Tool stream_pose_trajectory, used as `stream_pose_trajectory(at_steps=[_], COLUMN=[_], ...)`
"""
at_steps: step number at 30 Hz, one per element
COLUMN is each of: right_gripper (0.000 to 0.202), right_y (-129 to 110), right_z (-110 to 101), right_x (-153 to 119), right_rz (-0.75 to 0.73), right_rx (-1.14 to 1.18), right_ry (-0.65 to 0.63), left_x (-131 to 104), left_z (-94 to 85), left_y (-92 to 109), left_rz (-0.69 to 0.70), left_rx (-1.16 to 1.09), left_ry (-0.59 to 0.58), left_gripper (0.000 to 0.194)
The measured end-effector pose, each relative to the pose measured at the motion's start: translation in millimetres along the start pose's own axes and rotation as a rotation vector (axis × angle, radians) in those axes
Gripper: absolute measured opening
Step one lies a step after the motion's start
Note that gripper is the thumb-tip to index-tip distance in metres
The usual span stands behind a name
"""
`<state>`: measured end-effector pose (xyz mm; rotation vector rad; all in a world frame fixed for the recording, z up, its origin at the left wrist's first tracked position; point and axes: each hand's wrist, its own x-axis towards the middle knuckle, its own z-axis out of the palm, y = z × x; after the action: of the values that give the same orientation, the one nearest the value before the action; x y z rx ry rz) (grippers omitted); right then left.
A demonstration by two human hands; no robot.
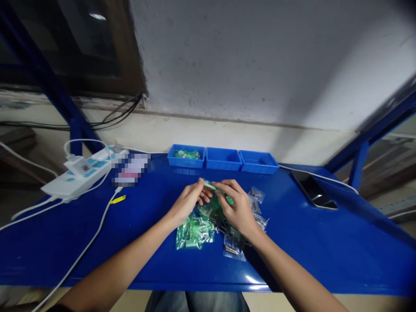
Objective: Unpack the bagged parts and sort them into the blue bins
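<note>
My left hand [188, 200] and my right hand [238, 207] meet above the middle of the table. Between their fingertips is a small green-and-white plastic packet [209, 185], pinched from both sides. Its contents are too small to make out. Below my left hand lies a heap of shiny green plastic packets [195, 232]. Clear plastic packets with small brown, stick-like pieces [233, 250] lie under and around my right hand, and more clear packets [256, 195] show beyond its right side. My right hand and forearm cover part of these heaps.
At the back stand three blue bins; the left bin [186, 163] holds green packets, beside the middle bin [223, 165] and right bin [259, 167]. A phone [314, 190] lies right. A white power strip [69, 182], cables and a yellow tag [117, 199] occupy the left.
</note>
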<state>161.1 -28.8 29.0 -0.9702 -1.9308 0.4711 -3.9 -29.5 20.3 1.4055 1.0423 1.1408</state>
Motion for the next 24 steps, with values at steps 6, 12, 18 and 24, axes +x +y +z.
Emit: stream_pose_trajectory(at_steps=[6, 12, 18, 24], right_gripper=[0.039, 0.034, 0.025, 0.022], right_y=[5, 4, 13, 39], right_z=[4, 5, -7, -21], right_x=[-3, -1, 6, 16], right_rz=[-0.078, -0.002, 0.085, 0.135], right_rx=[-0.011, 0.036, -0.046, -0.175], right_ry=[-0.019, 0.073, 0.027, 0.054], left_x=[5, 47, 67, 29], left_z=[-14.2, -63.6, -42.2, -26.9], left_y=[8, 50, 44, 4], left_rz=[0.113, 0.592, 0.153, 0.018], left_rx=[0.264, 0.99, 1.411, 1.083], left_ry=[0.074, 0.61, 0.11, -0.561], left_gripper=[0.024, 0.025, 0.036, 0.069])
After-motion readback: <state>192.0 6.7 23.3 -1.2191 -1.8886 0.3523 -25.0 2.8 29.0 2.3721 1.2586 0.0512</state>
